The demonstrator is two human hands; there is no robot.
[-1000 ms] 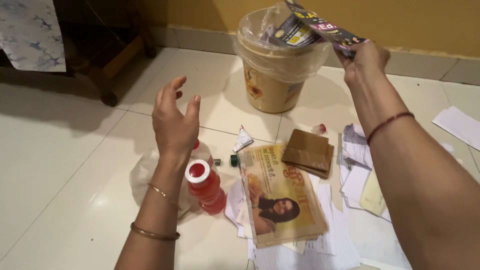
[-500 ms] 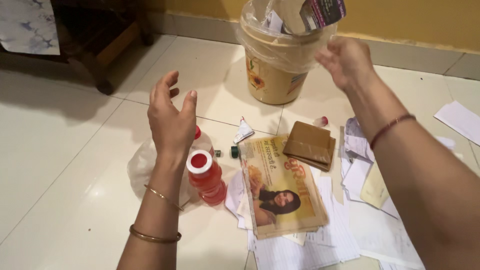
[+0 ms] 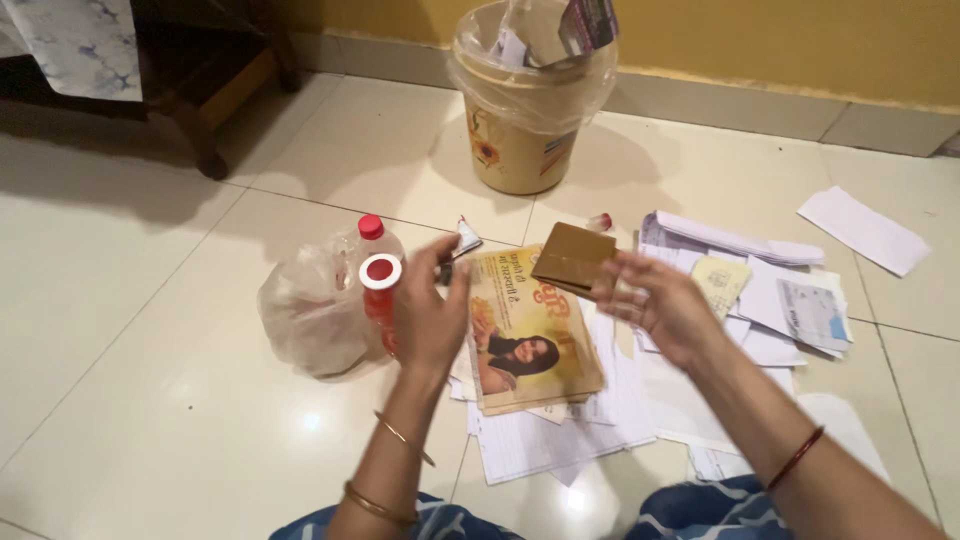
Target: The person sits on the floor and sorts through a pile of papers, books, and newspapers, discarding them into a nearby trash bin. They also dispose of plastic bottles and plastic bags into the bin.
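Watching my feed: left hand (image 3: 428,318) hovers just right of the red bottle (image 3: 381,300), fingers loosely spread, gripping nothing. Right hand (image 3: 655,305) sits just right of the brown folded card (image 3: 573,258), fingers open; it's blurry, so I can't tell if they touch it. The card lies on the magazine (image 3: 528,335), atop loose papers (image 3: 760,290) on the floor (image 3: 150,330). The bin (image 3: 520,130) stands far behind, and a clear plastic bag (image 3: 305,315) lies left.

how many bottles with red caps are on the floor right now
2. One red bottle stands right beside the left hand; a clear bottle stands just behind it, by the crumpled plastic bag. More could be hidden behind the hand or bag.
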